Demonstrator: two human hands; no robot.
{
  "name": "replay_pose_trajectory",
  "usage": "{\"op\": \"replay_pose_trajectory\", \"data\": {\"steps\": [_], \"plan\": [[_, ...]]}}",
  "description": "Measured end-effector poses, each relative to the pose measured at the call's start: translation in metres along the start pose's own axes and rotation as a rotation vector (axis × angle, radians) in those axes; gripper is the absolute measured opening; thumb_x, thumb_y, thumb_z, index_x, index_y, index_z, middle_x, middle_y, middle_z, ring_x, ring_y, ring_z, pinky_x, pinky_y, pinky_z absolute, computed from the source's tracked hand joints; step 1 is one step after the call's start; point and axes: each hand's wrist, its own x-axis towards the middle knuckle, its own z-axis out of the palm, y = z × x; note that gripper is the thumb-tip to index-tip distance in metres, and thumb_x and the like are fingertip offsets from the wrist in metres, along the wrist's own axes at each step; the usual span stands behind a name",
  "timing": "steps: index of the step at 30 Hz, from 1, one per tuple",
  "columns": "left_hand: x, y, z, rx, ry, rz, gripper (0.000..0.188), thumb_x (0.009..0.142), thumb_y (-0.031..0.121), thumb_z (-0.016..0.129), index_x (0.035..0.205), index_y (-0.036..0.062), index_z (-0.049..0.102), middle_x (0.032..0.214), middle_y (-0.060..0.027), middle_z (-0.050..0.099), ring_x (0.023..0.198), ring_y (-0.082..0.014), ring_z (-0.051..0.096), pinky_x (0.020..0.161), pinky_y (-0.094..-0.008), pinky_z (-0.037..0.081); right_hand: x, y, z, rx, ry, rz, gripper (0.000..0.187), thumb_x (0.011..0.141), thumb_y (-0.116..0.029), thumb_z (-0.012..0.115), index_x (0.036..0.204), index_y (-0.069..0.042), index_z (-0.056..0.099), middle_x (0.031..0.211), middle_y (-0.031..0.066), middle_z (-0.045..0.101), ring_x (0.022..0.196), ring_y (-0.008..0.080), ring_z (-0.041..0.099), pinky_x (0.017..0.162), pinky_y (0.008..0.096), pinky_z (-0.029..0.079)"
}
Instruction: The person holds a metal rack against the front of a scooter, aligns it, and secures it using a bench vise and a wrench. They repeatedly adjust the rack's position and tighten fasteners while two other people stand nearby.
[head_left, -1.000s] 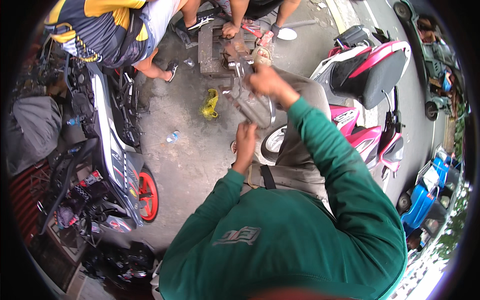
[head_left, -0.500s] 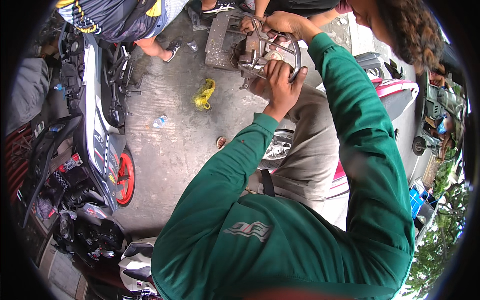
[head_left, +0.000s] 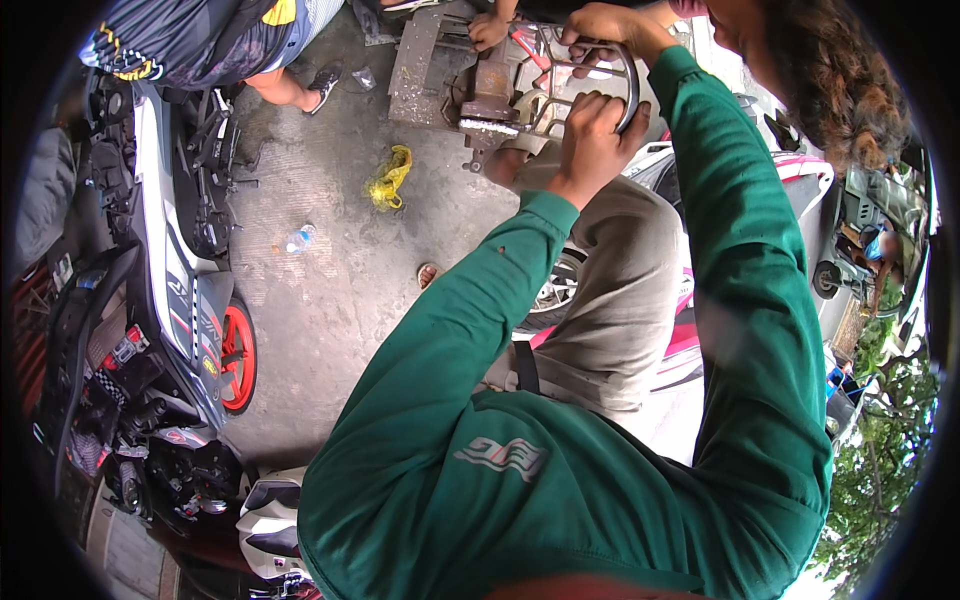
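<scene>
A metal frame with a dark curved bar [head_left: 633,85] and several thinner rods extends from a rusty bench vise [head_left: 490,95]. My left hand [head_left: 595,140] is closed round the near end of the curved bar. At its far end, my right hand [head_left: 612,28] has its fingers wrapped over the same bar. A co-worker's hand [head_left: 489,32] rests at the far side of the vise. Close to that hand, a red bar-like piece [head_left: 530,58] lies across the frame; its kind is unclear. Whether the vise jaws grip the frame, I cannot tell.
The vise sits on a worn metal stand [head_left: 415,75]. A yellow net bag [head_left: 390,180] and a plastic bottle [head_left: 300,238] lie on the concrete. A partly stripped motorcycle [head_left: 165,220] stands left, a pink-and-white one [head_left: 800,175] right. Another person leans in close at upper right.
Both my hands and the curved bar have shifted right relative to the vise. The red piece and more of the vise now show. The view has also shifted slightly.
</scene>
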Motion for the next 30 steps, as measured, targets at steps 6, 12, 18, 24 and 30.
{"op": "replay_pose_trajectory", "data": {"steps": [6,12,18,24,30], "plan": [[0.016,-0.015,0.010,-0.003,0.002,0.004,0.030,0.084,0.013,0.076,0.065,0.0029,0.055,0.062,-0.0152,0.057,0.061,-0.0365,0.056,0.059,-0.0483,0.043,0.016,0.003,-0.015,0.025,-0.030,-0.008,0.022,0.092,-0.021,0.059,0.083,-0.004,0.068,0.076,0.0051,0.068,0.065,0.0186,0.071,0.045,0.0262,0.044],[0.018,-0.031,0.004,-0.018,-0.090,-0.021,0.030,0.085,0.014,0.076,0.066,0.0031,0.056,0.061,-0.0146,0.057,0.061,-0.0355,0.057,0.059,-0.0478,0.043,0.033,0.013,-0.012,0.091,-0.018,-0.004,0.022,0.092,-0.022,0.059,0.083,-0.004,0.068,0.076,0.0042,0.068,0.065,0.0167,0.069,0.047,0.0263,0.045],[0.000,-0.030,0.002,-0.017,-0.097,0.008,0.031,0.087,0.015,0.075,0.066,0.0030,0.055,0.063,-0.0137,0.055,0.061,-0.0340,0.054,0.061,-0.0448,0.044,0.014,0.042,0.007,0.536,-0.027,-0.032,0.022,0.092,-0.024,0.059,0.084,-0.006,0.069,0.078,0.0009,0.068,0.067,0.0117,0.061,0.055,0.0264,0.049],[-0.009,-0.024,0.001,-0.040,-0.073,-0.043,0.021,0.083,0.010,0.074,0.071,0.0026,0.059,0.068,-0.0148,0.058,0.067,-0.0364,0.058,0.062,-0.0455,0.046,-0.031,0.044,0.039,0.871,0.257,-0.147,0.024,0.091,-0.022,0.062,0.109,-0.006,0.067,0.081,0.0000,0.065,0.065,0.0104,0.055,0.057,0.0278,0.052],[-0.014,-0.022,0.003,-0.036,-0.040,-0.042,0.010,0.074,0.004,0.071,0.077,0.0019,0.061,0.078,-0.0163,0.063,0.076,-0.0387,0.061,0.071,-0.0474,0.049,-0.058,0.043,0.060,0.780,0.411,-0.267,0.032,0.094,-0.018,0.062,0.124,-0.009,0.069,0.090,-0.0011,0.061,0.072,0.0086,0.052,0.051,0.0251,0.051]]}}
